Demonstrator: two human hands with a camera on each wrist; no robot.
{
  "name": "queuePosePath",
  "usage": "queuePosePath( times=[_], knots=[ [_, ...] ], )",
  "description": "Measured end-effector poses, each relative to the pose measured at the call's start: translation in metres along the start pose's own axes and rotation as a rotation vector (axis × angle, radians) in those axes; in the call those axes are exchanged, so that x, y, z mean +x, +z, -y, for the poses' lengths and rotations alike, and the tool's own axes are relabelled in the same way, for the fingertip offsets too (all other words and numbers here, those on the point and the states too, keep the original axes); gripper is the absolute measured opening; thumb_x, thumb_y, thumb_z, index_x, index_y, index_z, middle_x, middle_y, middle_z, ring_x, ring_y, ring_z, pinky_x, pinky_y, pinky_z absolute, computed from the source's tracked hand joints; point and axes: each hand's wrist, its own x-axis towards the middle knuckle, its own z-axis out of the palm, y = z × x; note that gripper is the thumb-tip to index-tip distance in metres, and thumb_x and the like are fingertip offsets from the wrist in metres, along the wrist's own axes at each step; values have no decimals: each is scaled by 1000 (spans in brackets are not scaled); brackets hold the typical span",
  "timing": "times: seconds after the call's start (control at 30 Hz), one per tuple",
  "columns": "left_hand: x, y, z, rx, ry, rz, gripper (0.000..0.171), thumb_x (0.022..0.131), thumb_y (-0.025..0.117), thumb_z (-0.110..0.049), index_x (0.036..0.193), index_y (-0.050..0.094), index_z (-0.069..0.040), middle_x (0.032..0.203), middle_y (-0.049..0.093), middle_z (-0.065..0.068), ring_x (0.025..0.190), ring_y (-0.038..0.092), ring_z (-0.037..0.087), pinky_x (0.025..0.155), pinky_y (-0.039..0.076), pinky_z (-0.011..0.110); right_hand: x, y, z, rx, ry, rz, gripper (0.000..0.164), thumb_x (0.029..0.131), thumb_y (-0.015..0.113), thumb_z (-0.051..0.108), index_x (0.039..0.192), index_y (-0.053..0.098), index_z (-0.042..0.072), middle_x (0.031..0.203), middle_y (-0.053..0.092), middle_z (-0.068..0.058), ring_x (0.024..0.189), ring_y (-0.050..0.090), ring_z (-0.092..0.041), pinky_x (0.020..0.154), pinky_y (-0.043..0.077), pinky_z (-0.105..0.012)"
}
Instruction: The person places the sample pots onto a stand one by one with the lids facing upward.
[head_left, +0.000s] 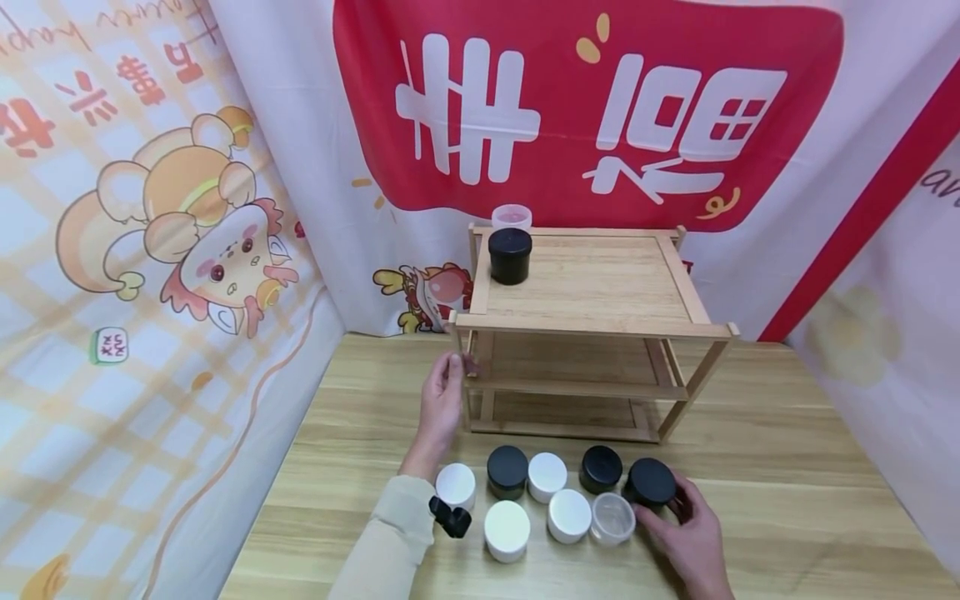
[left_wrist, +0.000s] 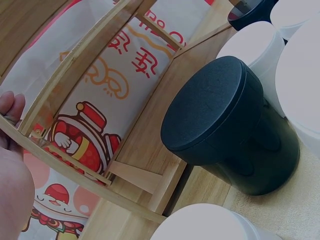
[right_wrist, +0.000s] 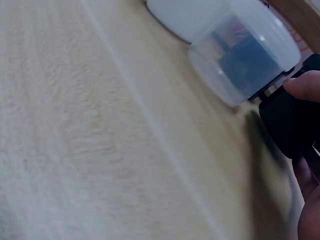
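Fingers of your left hand [head_left: 440,402] are curled round the front left leg of the wooden shelf [head_left: 600,283]. Pull too hard there and the frame could rock, unsettling the black tub [head_left: 510,258] and clear cup [head_left: 512,217] at the left of its top deck. By that forearm, the leftmost white jar [head_left: 456,481] stands close to your black wrist mount [head_left: 450,518]; a careless dip of the arm might tip it. Rightward along the counter [head_left: 787,508], a nearer white jar [head_left: 507,531], a charcoal jar [head_left: 507,471], two more white jars [head_left: 547,477] and a glossy black jar [head_left: 600,468] sit bunched, so one bump would likely spread. Next, the clear jar [head_left: 612,519] stands just beside the rightmost black jar [head_left: 651,481], which your right hand [head_left: 693,533] clamps between thumb and fingers. Swinging that one leftward could shove the clear jar into its white neighbour. Whether it is off the counter, you cannot tell; a loosened pinch could let it slip.
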Motion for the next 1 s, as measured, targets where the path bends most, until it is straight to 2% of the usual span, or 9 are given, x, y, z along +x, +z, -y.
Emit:
queuePosePath(
  times=[0.2, 0.43, 0.67, 0.83, 1.0],
  knots=[
    [0, 0, -1, -15, 4, 3, 52, 116, 44, -42, 136, 60, 4, 131, 68, 28, 121, 67, 22, 125, 42, 49, 2, -14, 14, -26, -13, 36, 80, 79, 96, 6, 149, 58, 5, 121, 55, 33, 108, 53, 19, 97, 42, 0],
    [-1, -1, -1, -1, -16, 11, 60, 114, 44, -50, 139, 60, 2, 133, 69, 24, 127, 65, 24, 126, 40, 50, 6, -33, 40, -83, -32, 75, 76, 82, 96, 14, 148, 58, 6, 117, 56, 37, 108, 54, 20, 95, 46, -2],
    [-2, 0, -2, -6, -21, 16, 56, 115, 45, -47, 139, 60, 2, 134, 68, 25, 127, 64, 27, 126, 41, 51, 7, -49, 72, -64, -30, 91, 76, 83, 94, 11, 148, 56, 1, 112, 59, 38, 105, 57, 20, 91, 51, -4],
    [-2, 0, -1, -6, -27, 13, 60, 114, 45, -51, 140, 59, 1, 133, 70, 23, 130, 63, 26, 128, 38, 52, 6, -59, 95, -116, -8, 116, 82, 84, 95, 16, 152, 53, 2, 112, 56, 37, 104, 55, 22, 87, 51, -3],
    [-1, -1, 1, -7, -28, 7, 61, 113, 46, -51, 141, 59, 1, 132, 71, 21, 130, 64, 26, 128, 38, 51, 5, -64, 118, -150, -33, 128, 80, 84, 95, 19, 151, 54, 4, 112, 57, 39, 104, 54, 23, 86, 50, -2]
  ],
)
